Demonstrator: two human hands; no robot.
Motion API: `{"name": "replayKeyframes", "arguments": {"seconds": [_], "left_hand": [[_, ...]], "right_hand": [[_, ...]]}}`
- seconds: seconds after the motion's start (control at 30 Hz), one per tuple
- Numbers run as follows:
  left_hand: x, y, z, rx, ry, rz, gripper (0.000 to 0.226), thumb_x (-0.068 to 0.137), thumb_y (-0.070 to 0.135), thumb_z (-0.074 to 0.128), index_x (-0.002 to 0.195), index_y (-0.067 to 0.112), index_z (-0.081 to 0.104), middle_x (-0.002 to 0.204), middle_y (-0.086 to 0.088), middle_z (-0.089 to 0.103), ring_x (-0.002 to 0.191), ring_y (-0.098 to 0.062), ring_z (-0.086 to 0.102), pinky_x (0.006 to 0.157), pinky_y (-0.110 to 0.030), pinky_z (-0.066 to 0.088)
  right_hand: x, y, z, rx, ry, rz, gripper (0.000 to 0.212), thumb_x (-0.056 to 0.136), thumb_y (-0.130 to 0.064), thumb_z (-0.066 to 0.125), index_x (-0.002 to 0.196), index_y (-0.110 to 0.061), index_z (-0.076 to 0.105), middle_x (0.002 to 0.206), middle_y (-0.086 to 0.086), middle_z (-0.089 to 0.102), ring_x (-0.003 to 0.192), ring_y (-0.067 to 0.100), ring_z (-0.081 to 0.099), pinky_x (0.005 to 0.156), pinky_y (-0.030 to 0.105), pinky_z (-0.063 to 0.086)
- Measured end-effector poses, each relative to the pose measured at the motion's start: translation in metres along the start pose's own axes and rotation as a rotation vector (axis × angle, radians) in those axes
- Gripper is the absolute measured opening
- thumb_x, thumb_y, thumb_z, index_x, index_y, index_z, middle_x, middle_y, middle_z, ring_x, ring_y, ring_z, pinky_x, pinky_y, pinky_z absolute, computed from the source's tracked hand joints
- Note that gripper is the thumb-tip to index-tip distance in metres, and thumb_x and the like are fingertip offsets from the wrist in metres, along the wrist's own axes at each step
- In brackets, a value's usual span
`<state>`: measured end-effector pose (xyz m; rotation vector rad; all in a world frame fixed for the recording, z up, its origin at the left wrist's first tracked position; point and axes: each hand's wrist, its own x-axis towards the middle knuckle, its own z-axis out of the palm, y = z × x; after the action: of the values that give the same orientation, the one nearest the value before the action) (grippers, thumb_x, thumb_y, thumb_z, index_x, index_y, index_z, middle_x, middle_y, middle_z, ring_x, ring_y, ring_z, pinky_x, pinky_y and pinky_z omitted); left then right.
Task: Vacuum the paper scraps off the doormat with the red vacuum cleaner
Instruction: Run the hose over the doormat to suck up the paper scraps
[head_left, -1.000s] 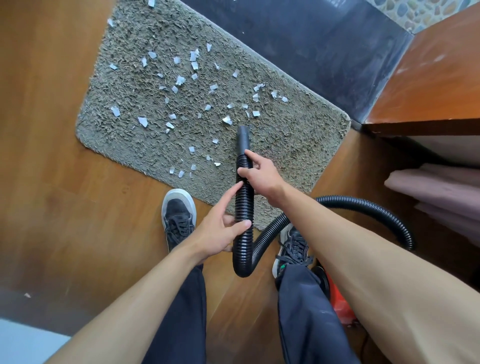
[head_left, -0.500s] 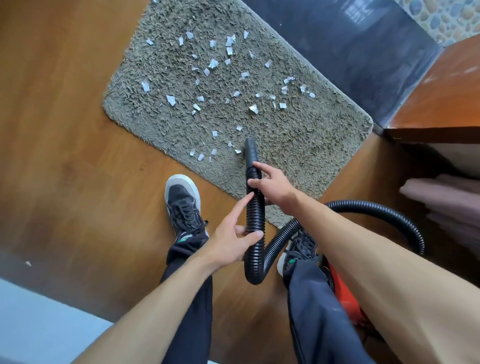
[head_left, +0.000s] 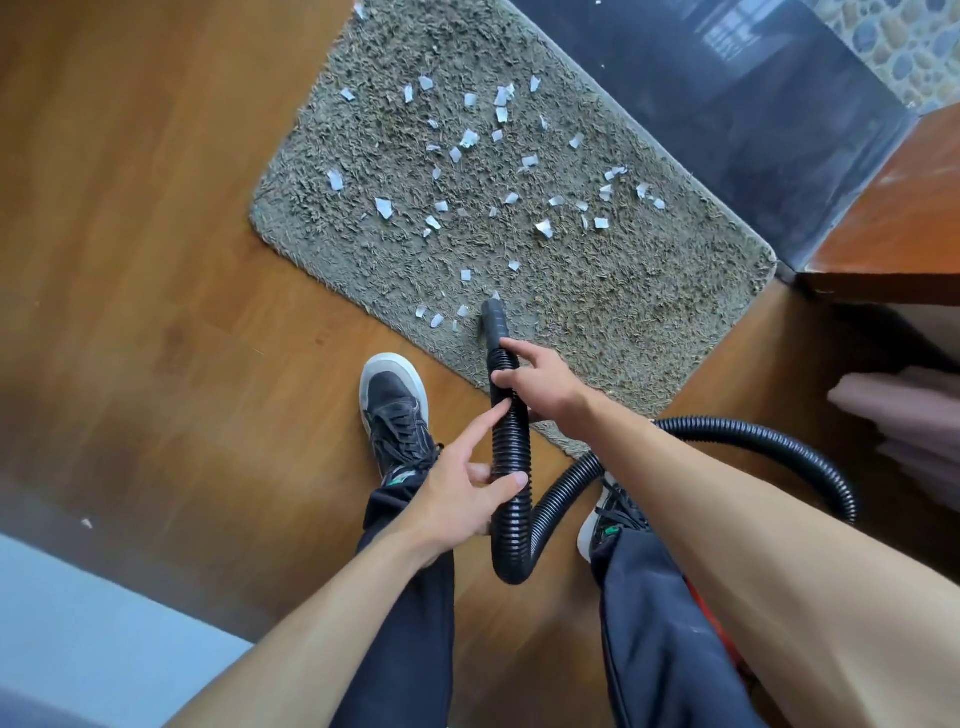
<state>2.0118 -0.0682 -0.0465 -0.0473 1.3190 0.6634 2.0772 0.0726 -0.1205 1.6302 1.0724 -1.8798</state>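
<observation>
A shaggy grey doormat (head_left: 623, 312) lies on the wooden floor, strewn with several white paper scraps (head_left: 467, 140). A black ribbed vacuum hose (head_left: 511, 452) runs up to a smooth nozzle (head_left: 493, 317) whose tip rests on the mat's near part, beside a few scraps. My right hand (head_left: 540, 384) grips the hose just behind the nozzle. My left hand (head_left: 462, 493) holds the hose lower down, forefinger stretched along it. Only a red sliver of the vacuum body (head_left: 714, 623) shows behind my right leg.
My left shoe (head_left: 395, 400) stands on the floor (head_left: 156, 260) just off the mat; my right shoe (head_left: 602, 519) is partly hidden by the hose loop. A dark threshold slab (head_left: 727, 130) borders the mat's far side. A wooden cabinet (head_left: 893, 223) stands at the right.
The nozzle has drawn back toward the mat's near edge and the scraps close to it are fewer. The view has shifted so the mat sits further right.
</observation>
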Motion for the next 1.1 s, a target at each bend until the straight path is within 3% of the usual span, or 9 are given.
{"name": "replayKeyframes", "arguments": {"seconds": [0.1, 0.23, 0.33, 0.47, 0.73, 1.0, 1.1], "left_hand": [[-0.002, 0.001, -0.012, -0.019, 0.015, 0.006, 0.072, 0.096, 0.009, 0.063, 0.145, 0.053, 0.034, 0.081, -0.004, 0.072, 0.065, -0.007, 0.064, 0.055, -0.026, 0.054], [0.0, 0.001, -0.025, 0.002, 0.009, 0.002, 0.072, 0.096, 0.011, 0.063, 0.143, 0.057, 0.035, 0.085, -0.004, 0.073, 0.075, -0.014, 0.067, 0.069, -0.041, 0.061], [-0.001, 0.002, -0.029, 0.009, -0.001, 0.011, 0.071, 0.096, 0.012, 0.063, 0.139, 0.062, 0.036, 0.088, -0.006, 0.073, 0.078, -0.016, 0.067, 0.076, -0.049, 0.06], [-0.001, 0.003, -0.035, -0.027, 0.012, 0.025, 0.072, 0.097, 0.012, 0.062, 0.142, 0.06, 0.033, 0.083, -0.004, 0.072, 0.074, -0.014, 0.066, 0.075, -0.047, 0.062], [-0.004, 0.004, -0.052, -0.009, 0.025, 0.034, 0.071, 0.098, 0.015, 0.061, 0.138, 0.066, 0.033, 0.093, -0.018, 0.072, 0.082, -0.024, 0.063, 0.084, -0.069, 0.051], [-0.011, -0.001, -0.052, 0.044, -0.094, -0.043, 0.072, 0.098, 0.015, 0.06, 0.143, 0.062, 0.029, 0.103, -0.02, 0.073, 0.084, -0.02, 0.067, 0.083, -0.066, 0.053], [-0.016, -0.005, -0.051, 0.023, -0.094, -0.042, 0.073, 0.098, 0.014, 0.06, 0.145, 0.06, 0.027, 0.101, -0.016, 0.074, 0.082, -0.017, 0.07, 0.082, -0.058, 0.057]], "right_hand": [[0.002, -0.007, 0.011, -0.019, 0.007, -0.032, 0.061, 0.091, -0.008, 0.056, 0.147, -0.026, 0.039, 0.118, 0.01, 0.063, 0.085, 0.02, 0.064, 0.06, 0.03, 0.054], [0.005, -0.011, 0.021, -0.016, 0.042, -0.049, 0.061, 0.092, -0.007, 0.055, 0.147, -0.024, 0.037, 0.12, 0.011, 0.061, 0.086, 0.021, 0.064, 0.062, 0.03, 0.055], [0.007, -0.01, 0.024, -0.054, 0.074, -0.069, 0.061, 0.09, -0.008, 0.056, 0.147, -0.023, 0.039, 0.12, 0.01, 0.062, 0.096, 0.024, 0.065, 0.074, 0.037, 0.057], [0.012, -0.021, 0.031, -0.094, 0.074, -0.095, 0.061, 0.089, -0.007, 0.057, 0.146, -0.023, 0.04, 0.119, 0.01, 0.062, 0.093, 0.022, 0.066, 0.078, 0.037, 0.057], [0.015, -0.035, 0.045, -0.153, 0.049, -0.086, 0.064, 0.089, -0.009, 0.059, 0.147, -0.025, 0.038, 0.119, 0.011, 0.062, 0.098, 0.028, 0.067, 0.081, 0.047, 0.059], [-0.002, -0.01, 0.037, -0.057, 0.052, 0.035, 0.063, 0.091, -0.008, 0.056, 0.148, -0.025, 0.036, 0.121, 0.009, 0.062, 0.092, 0.022, 0.066, 0.074, 0.043, 0.059], [-0.002, -0.006, 0.039, -0.043, 0.035, 0.046, 0.061, 0.092, -0.009, 0.057, 0.147, -0.026, 0.038, 0.118, 0.008, 0.063, 0.089, 0.021, 0.066, 0.076, 0.046, 0.06]]}}
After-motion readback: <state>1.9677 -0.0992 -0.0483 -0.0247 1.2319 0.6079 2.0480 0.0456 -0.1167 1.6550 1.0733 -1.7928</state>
